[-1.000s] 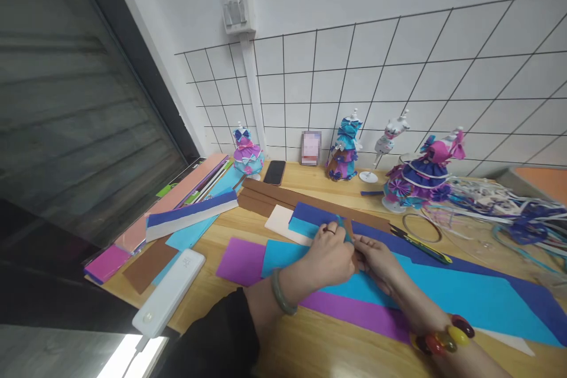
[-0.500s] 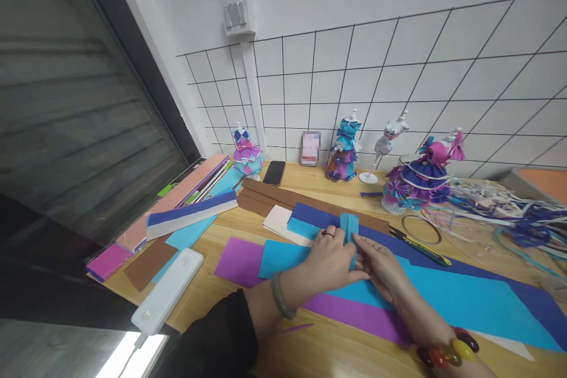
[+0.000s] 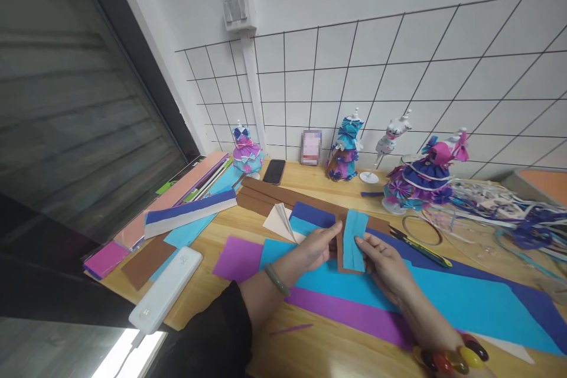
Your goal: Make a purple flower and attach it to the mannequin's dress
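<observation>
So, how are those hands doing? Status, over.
Right hand pinching blue strip, brown piece behind it. Left hand alongside, grip unclear. Yellow-black tool beyond right hand, not in the way.

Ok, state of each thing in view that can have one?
Light-blue strip: creased, pinched by right hand.
Left hand: beside the strip, grip unclear.
Black phone: flat, screen dark.
Propped phone: screen lit.
White power bank: cable plugged in.
Yellow-black cutter: lying down, blade unclear.
Wall switches: position unclear.
Dressed mini mannequins: standing.
White mini mannequin: standing, skirtless.
</observation>
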Motion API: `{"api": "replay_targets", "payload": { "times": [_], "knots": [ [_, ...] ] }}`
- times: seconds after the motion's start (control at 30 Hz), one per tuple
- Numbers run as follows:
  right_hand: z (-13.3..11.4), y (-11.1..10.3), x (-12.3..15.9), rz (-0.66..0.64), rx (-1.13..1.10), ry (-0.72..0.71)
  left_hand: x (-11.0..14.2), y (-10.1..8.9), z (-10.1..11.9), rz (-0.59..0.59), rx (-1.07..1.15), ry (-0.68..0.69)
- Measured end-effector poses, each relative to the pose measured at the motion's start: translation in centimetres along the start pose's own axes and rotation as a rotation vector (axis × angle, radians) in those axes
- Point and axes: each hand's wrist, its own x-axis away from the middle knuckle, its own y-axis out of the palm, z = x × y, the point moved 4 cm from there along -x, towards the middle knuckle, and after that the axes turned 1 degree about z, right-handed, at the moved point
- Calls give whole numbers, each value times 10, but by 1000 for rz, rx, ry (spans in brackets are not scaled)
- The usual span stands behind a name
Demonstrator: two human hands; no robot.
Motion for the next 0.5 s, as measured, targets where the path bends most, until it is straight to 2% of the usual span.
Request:
{"api": "replay_targets", "payload": {
  "times": [0.13,0.27,0.5],
  "knots": [
    [8,1,-1,-16,52,10,-4,-6,2,29,122,115],
    [9,-2,-4,-2,113,-11,-8,-12,2,73,191,147],
    [-7,-13,-2,192,190,-103,-11,-25,2,225,225,197]
  ]
}}
